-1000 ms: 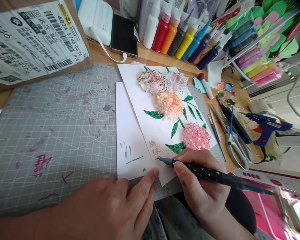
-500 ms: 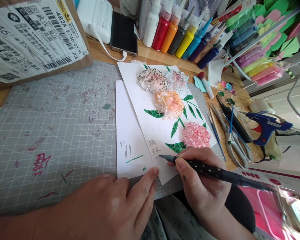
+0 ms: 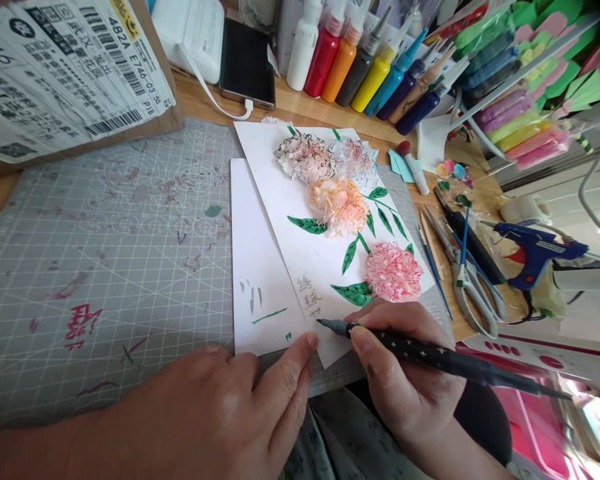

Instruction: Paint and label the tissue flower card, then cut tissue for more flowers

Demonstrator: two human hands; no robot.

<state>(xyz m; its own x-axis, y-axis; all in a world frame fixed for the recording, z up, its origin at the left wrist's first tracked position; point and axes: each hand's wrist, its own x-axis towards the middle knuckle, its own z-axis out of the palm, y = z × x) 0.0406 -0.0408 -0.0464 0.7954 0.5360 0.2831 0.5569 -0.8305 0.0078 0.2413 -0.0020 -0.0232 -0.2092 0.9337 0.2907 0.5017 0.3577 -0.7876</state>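
Brush pen [image 3: 443,359] has a black barrel with small pale stars.

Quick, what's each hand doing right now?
Left hand: open, fingers at the edge of the white papers, holding nothing that shows.
Right hand: closed, holding the black pen.

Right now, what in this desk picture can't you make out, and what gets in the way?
All in the head view:
Lower sheet: partly hidden by the upper sheet.
Box: cut off by the left and top edges.
Right hand: palm hidden behind its own back and thumb.
Pen: tip too small to tell whether it touches paper.
Lower right clutter: too blurred to name.
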